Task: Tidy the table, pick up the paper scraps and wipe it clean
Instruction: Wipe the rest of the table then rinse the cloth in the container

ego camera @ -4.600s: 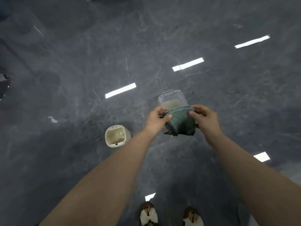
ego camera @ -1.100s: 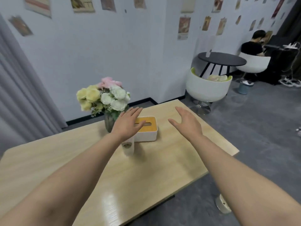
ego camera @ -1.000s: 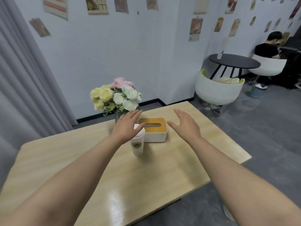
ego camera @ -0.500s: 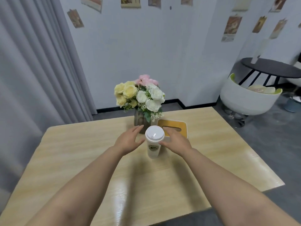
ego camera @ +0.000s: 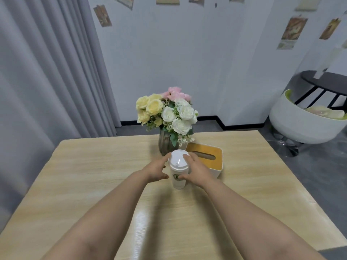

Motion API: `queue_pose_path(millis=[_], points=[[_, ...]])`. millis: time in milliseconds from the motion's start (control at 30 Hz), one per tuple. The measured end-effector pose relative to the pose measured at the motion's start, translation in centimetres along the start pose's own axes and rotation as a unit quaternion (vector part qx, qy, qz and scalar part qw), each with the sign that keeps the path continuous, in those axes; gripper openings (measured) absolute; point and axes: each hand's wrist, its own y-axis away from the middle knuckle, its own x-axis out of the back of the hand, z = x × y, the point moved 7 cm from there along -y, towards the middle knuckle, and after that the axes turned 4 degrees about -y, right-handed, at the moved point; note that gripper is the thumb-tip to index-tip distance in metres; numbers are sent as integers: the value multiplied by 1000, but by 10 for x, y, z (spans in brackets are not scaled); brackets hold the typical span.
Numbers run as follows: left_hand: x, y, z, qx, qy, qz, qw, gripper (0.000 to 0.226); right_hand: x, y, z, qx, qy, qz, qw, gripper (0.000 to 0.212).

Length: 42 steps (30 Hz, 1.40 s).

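We see the vase (ego camera: 165, 145) and tissue box (ego camera: 204, 160) blocking behind the cup (ego camera: 178, 170); bare bench (ego camera: 93, 175) lies left.

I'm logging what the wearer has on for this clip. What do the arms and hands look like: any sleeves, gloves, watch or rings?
Both forearms are bare as far as the frame shows, with no sleeves in view. The left hand and right hand wear no gloves. No watch, band or ring shows on either.

Both forearms are bare from the bottom edge of view up to the fingers, no sleeve showing. The left hand (ego camera: 156, 170) and the right hand (ego camera: 198, 170) carry no glove, ring, watch or band.
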Motion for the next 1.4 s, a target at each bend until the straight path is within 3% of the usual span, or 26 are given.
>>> queue_pose_path(millis=[267, 467, 833, 1033, 1300, 1400], points=[[21, 17, -29, 48, 139, 43, 988, 57, -13, -16, -35, 49, 30, 38, 998, 64], [38, 36, -51, 89, 183, 107, 973, 55, -28, -30, -63, 70, 51, 26, 996, 58], [76, 75, -105, 150, 253, 206, 933, 59, -42, -52, -138, 130, -95, 6, 987, 61], [112, 97, -161, 177, 337, 242, 893, 48, -66, -77, -196, 142, -172, -17, 975, 63], [178, 106, -267, 183, 356, 293, 868, 36, -120, -134, -291, 121, -237, -12, 964, 69], [208, 102, -313, 188, 361, 302, 862, 36, -137, -161, -331, 125, -255, -14, 959, 51]])
